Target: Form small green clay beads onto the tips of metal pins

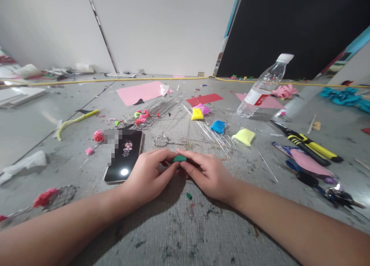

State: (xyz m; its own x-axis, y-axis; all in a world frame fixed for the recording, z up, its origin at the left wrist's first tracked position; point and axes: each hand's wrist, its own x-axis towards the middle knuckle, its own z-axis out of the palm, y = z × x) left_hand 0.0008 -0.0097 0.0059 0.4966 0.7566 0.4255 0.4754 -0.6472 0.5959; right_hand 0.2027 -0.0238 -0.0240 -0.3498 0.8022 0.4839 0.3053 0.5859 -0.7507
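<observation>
My left hand (154, 171) and my right hand (209, 173) meet over the grey table. Between their thumbs and fingertips they pinch a small flat piece of green modelling clay (179, 158). Both hands are closed on it, and the lower fingers are partly hidden. Just below, a tiny green clay bit (189, 196) lies on the table. A twisted wire loop (161, 141) rests right behind my fingers. Close to my left hand is a black phone (127, 152) with its screen lit.
Thin metal wires (212, 131) lie beyond my hands, with yellow (197, 114), blue (218, 127) and pale yellow (244, 136) clay packets. A water bottle (257, 91) leans at back right. Yellow-black pliers (310, 144) lie right; a red flower on wire (46, 197) is at left.
</observation>
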